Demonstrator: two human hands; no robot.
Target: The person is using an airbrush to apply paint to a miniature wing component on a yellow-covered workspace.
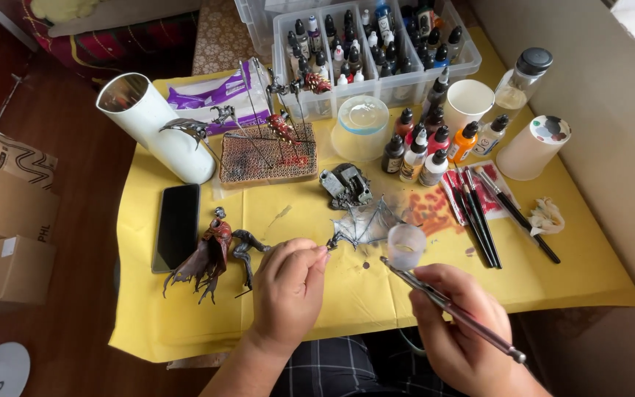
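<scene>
My left hand [288, 287] pinches a thin stick that carries a grey winged miniature part [365, 223] just above the yellow tablecloth [582, 257]. My right hand [461, 331] grips an airbrush [450, 307] with a small clear cup [406, 246] on top, its tip pointing up-left toward the winged part. A dark red and brown creature figure [211, 257] lies to the left of my left hand.
A black phone [177, 226] lies at the left, beside a white tube [152, 125]. A cork block [267, 154] holds parts on pins. Paint bottles [424, 147], a clear bottle box [376, 44], cups, brushes [483, 213] and a grey model piece [347, 184] crowd the back.
</scene>
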